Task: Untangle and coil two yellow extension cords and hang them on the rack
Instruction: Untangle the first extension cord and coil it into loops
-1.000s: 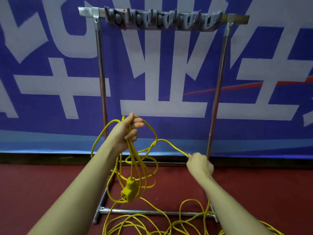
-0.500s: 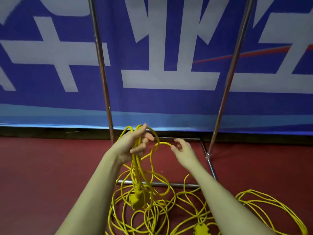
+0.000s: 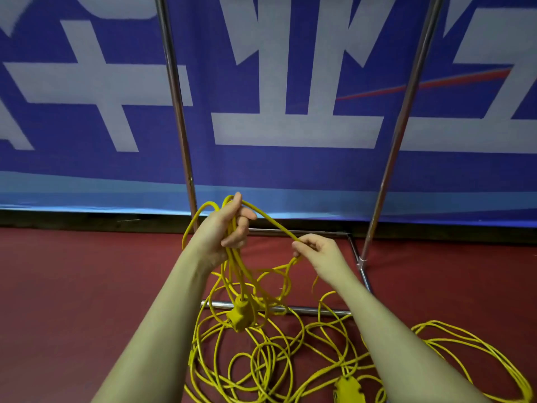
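Since the earlier frame, the right hand (image 3: 319, 251) had closed in and pinched a strand of the yellow cord (image 3: 270, 221) running down from the left hand (image 3: 225, 228). The left hand gripped several gathered loops, fingers curled around them. Below that hand hung a yellow socket block (image 3: 239, 314); loose cord lay on the red floor (image 3: 72, 286) beneath both hands, before the rack (image 3: 177, 112).

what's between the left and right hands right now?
Head view: one taut yellow cord strand runs from the coil held in the left hand to the pinching right hand; nothing else.
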The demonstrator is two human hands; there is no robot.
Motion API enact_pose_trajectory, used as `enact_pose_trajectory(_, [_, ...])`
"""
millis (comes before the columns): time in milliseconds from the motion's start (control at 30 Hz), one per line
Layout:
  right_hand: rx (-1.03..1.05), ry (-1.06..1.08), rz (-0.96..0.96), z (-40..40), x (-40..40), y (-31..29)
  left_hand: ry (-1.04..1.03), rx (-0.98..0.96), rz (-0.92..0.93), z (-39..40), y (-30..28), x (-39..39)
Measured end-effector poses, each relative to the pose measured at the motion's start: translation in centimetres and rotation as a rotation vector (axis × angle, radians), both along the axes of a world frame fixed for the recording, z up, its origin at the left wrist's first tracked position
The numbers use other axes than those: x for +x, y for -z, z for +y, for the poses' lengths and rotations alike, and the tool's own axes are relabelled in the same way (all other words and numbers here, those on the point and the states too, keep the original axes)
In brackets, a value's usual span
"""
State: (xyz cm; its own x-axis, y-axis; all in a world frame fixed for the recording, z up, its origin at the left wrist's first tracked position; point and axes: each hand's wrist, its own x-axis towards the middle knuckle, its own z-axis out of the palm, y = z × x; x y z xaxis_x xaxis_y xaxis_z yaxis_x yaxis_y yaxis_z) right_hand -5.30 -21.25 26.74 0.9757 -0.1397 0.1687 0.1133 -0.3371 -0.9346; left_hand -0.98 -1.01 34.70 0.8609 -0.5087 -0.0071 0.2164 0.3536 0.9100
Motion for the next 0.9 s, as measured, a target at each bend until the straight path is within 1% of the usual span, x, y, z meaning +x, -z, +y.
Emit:
enact_pose_trajectory(100, [0.009, 0.036, -0.033, -0.1, 0.0, -0.3, -0.043, 0.043, 0.022, 0.0, 0.1, -0.4])
enact_pose_trajectory(200, [0.181, 0.074, -0.070, -0.1, 0.0, -1.7, -0.107, 0.160, 0.067, 0.1, 0.3, -0.8])
enact_pose_trajectory(267, [0.268, 0.032, -0.061, 0.2, -0.1, -3.1, -0.107, 0.171, 0.091, 0.2, 0.8, -1.0])
enact_pose_trajectory(333, [0.279, -0.048, -0.016, 0.9, -0.3, -4.2, -0.091, 0.146, 0.108, -0.2, 1.3, -1.3])
enact_pose_trajectory(433, [0.217, -0.206, 0.076, 2.1, -0.8, -5.3, -0.085, 0.117, 0.082, -1.5, 1.6, -1.9])
enact_pose_trajectory(500, [0.152, -0.299, 0.124, 2.6, -1.2, -5.5, -0.080, 0.061, 0.036, -2.0, 1.3, -2.0])
enact_pose_trajectory(567, [0.098, -0.346, 0.144, 3.1, -1.4, -5.5, -0.078, -0.010, 0.022, -2.1, 0.8, -2.2])
enact_pose_trajectory(633, [0.075, -0.373, 0.142, 3.5, -1.6, -5.8, -0.109, -0.047, 0.029, -2.1, 0.3, -2.4])
enact_pose_trajectory(800, [-0.032, -0.386, 0.044, 2.3, -1.9, -6.6, -0.266, -0.128, 0.055, -1.7, -0.6, -2.3])
enact_pose_trajectory(900, [-0.030, -0.348, 0.032, 1.2, -1.8, -5.7, -0.285, -0.178, 0.082, -1.5, -0.8, -2.2])
